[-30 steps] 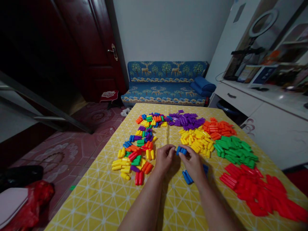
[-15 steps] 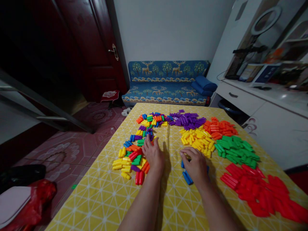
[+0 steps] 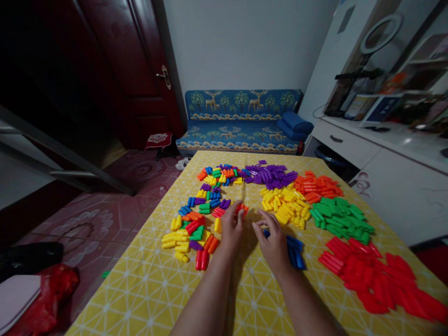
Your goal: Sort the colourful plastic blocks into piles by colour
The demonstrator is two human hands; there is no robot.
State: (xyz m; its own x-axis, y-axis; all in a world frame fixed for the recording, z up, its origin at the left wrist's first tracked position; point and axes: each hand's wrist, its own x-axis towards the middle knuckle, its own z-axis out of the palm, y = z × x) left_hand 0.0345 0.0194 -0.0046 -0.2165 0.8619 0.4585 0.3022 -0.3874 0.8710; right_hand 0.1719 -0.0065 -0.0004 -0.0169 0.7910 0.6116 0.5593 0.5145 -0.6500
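Note:
My left hand (image 3: 231, 229) is closed, with an orange plastic piece (image 3: 244, 208) between its thumb and fingers. Just left of it, short ribbed pieces of mixed colours, among them a green piece (image 3: 205, 208) and a yellow piece (image 3: 217, 225), lie in a curved pile. Facing it across a small gap, my right hand (image 3: 275, 242) has its thumb and fingers apart and nothing visible between them. Blue pieces (image 3: 296, 252) lie beside and partly beneath the right hand. A yellow pile (image 3: 287, 205) sits just beyond it.
Purple (image 3: 271, 175), orange (image 3: 317, 185), green (image 3: 343, 218) and red (image 3: 378, 275) piles line the right side of the table with its yellow patterned cloth (image 3: 140, 284). A blue sofa (image 3: 241, 128) stands behind, a white cabinet (image 3: 392, 172) to the right.
My left hand has moved right, away from the mixed pile, with an orange piece in its fingers. The right hand has shifted left and its fingers have spread, uncovering more blue pieces.

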